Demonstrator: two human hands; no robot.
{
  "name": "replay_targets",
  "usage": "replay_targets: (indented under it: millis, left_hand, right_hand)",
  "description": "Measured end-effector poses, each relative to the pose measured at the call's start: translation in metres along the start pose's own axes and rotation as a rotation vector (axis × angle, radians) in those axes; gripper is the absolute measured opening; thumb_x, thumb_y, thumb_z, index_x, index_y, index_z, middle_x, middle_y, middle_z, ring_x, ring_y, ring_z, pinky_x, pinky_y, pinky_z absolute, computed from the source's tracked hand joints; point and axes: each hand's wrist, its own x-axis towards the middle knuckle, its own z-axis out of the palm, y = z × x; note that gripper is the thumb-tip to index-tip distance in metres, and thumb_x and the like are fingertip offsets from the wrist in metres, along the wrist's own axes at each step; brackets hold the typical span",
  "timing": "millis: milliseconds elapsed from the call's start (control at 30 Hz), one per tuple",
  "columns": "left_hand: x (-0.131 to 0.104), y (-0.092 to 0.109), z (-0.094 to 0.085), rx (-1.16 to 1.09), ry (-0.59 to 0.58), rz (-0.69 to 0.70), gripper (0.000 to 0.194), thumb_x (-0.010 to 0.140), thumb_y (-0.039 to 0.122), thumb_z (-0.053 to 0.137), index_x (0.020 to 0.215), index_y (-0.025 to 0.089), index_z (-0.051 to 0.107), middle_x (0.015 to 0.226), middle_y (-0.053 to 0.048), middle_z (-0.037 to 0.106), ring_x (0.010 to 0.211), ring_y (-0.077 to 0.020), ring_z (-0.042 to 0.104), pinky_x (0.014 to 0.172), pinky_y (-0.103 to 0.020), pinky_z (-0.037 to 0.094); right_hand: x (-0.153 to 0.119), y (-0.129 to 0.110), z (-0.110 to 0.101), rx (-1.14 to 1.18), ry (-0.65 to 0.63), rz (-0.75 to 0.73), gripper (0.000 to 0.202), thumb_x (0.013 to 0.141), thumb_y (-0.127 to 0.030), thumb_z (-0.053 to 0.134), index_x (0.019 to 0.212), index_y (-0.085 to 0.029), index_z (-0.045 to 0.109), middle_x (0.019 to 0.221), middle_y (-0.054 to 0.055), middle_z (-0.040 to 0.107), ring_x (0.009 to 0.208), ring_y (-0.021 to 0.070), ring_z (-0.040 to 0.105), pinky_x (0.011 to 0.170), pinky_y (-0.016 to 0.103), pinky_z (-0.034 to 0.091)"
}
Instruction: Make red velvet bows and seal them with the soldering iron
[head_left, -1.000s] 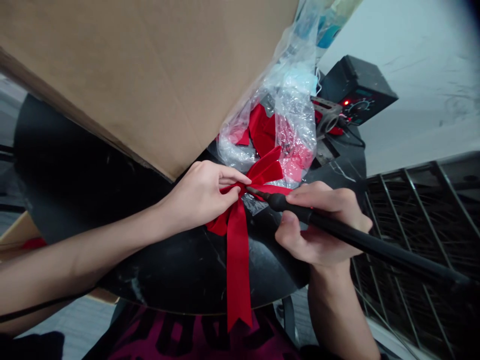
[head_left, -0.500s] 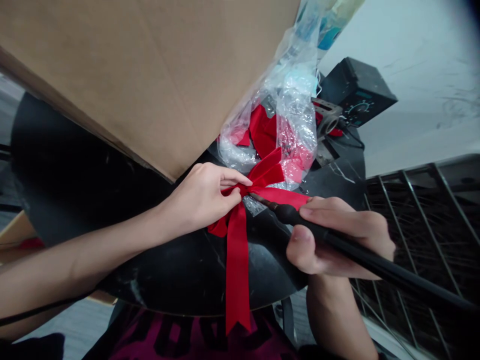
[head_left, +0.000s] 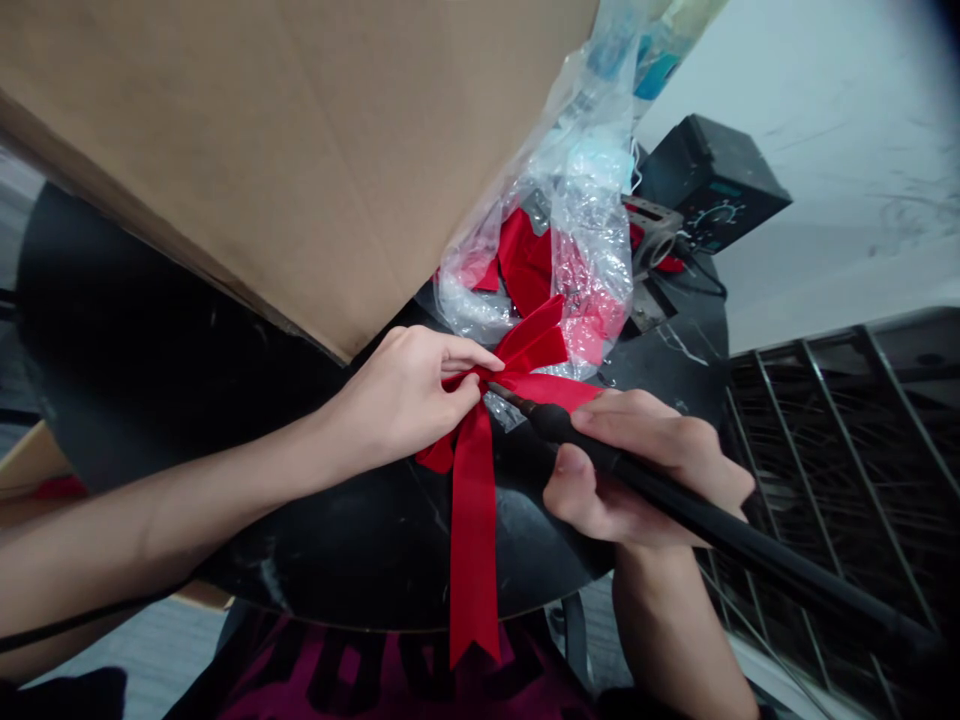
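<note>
A red ribbon bow [head_left: 474,530] lies on the black round table, one forked tail hanging over the front edge. My left hand [head_left: 416,390] pinches the bow near its knot between thumb and fingers. In my right hand [head_left: 652,465] is a black-handled soldering iron [head_left: 551,420], held like a pen. Its thin metal tip touches or sits right beside the knot, close to my left fingertips; exact contact is hard to tell. The bow's other tail stretches right, passing behind the iron and toward my right fingers.
A large cardboard box [head_left: 300,150] stands at the back left of the table [head_left: 330,560]. Behind the bow lies a clear plastic bag [head_left: 592,220] with more red bows. A black control box [head_left: 709,185] and metal holder [head_left: 660,240] are at right, near a wire rack [head_left: 832,430].
My right hand has moved left with the soldering iron, bringing its tip further into the bow's knot. My left hand has stayed in place.
</note>
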Motion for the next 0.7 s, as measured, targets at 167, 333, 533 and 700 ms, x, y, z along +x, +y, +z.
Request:
replay_targets:
  millis: [167,333,533,700]
  left_hand:
    - [0.0009,-0.0015,0.0007,-0.008,-0.006,0.000,0.031,0.089,0.014,0.064,0.112,0.018,0.084,0.112,-0.005,0.085,0.104,-0.0252,0.082,0.101,-0.037,0.066]
    - [0.0007,-0.0026,0.0004,-0.001,-0.008,0.008,0.031,0.090,0.014,0.062,0.112,0.019,0.084,0.112,-0.004,0.085,0.104,-0.0243,0.082,0.102,-0.036,0.066]
    - [0.0002,-0.0047,0.0005,-0.016,-0.004,0.007,0.031,0.090,0.015,0.064,0.112,0.020,0.085,0.110,-0.004,0.085,0.103,-0.0253,0.082,0.101,-0.038,0.067]
    - [0.0003,-0.0044,0.0005,-0.012,-0.005,0.010,0.032,0.089,0.014,0.063,0.112,0.019,0.084,0.110,-0.005,0.085,0.103,-0.0253,0.082,0.101,-0.038,0.066]
  right_hand:
    - [-0.0005,-0.0006,-0.0034,0.020,-0.104,0.018,0.021,0.077,-0.011,0.073,0.094,-0.021,0.066,0.071,-0.003,0.068,0.061,0.0157,0.070,0.056,0.029,0.060]
    - [-0.0025,0.0022,-0.0047,-0.060,-0.136,0.002,0.022,0.078,-0.010,0.077,0.092,-0.020,0.064,0.068,-0.006,0.066,0.057,0.0118,0.066,0.056,0.024,0.057]
    - [0.0023,0.0066,-0.0055,-0.033,-0.188,-0.073,0.016,0.078,-0.014,0.073,0.089,-0.023,0.065,0.067,-0.004,0.067,0.055,0.0141,0.067,0.049,0.025,0.056]
    - [0.0031,0.0064,-0.0069,-0.037,-0.219,-0.055,0.014,0.080,-0.014,0.072,0.090,-0.022,0.066,0.070,-0.002,0.068,0.058,0.0142,0.068,0.052,0.025,0.058]
